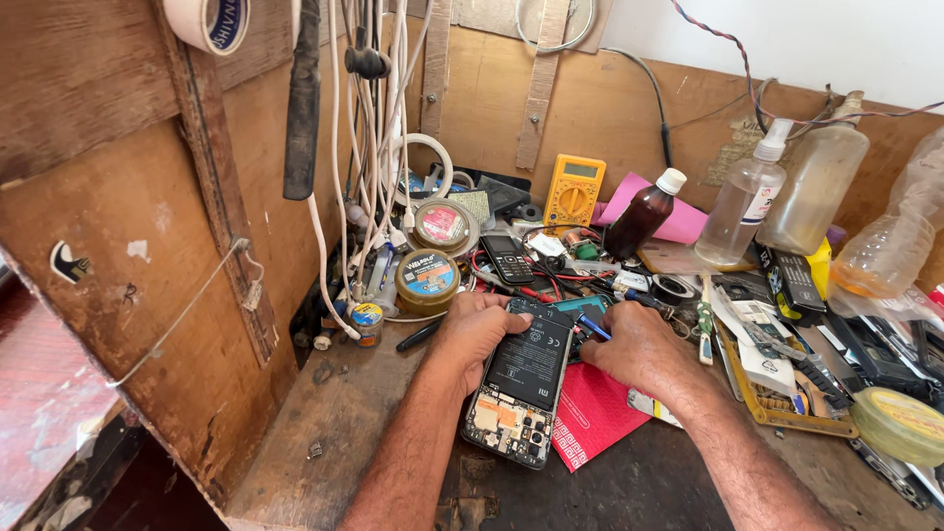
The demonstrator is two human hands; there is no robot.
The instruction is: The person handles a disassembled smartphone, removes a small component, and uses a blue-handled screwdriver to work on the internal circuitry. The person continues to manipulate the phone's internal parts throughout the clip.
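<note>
An opened smartphone (524,383) lies back-up on the wooden bench, its black battery and circuit board exposed. My left hand (475,329) grips its upper left edge, thumb resting on the top of the battery. My right hand (634,349) sits at the phone's upper right and holds a thin blue-tipped tool (593,326) whose tip points at the top of the phone. A red patterned card (593,413) lies under the phone's right side.
A yellow multimeter (573,190), a brown bottle (644,211), a clear spray bottle (747,197), round tins (428,280), a small black phone (507,259), hanging white cables (379,128) and scattered tools crowd the back and right. A tape roll (900,425) lies far right. Wooden panel (147,246) at left.
</note>
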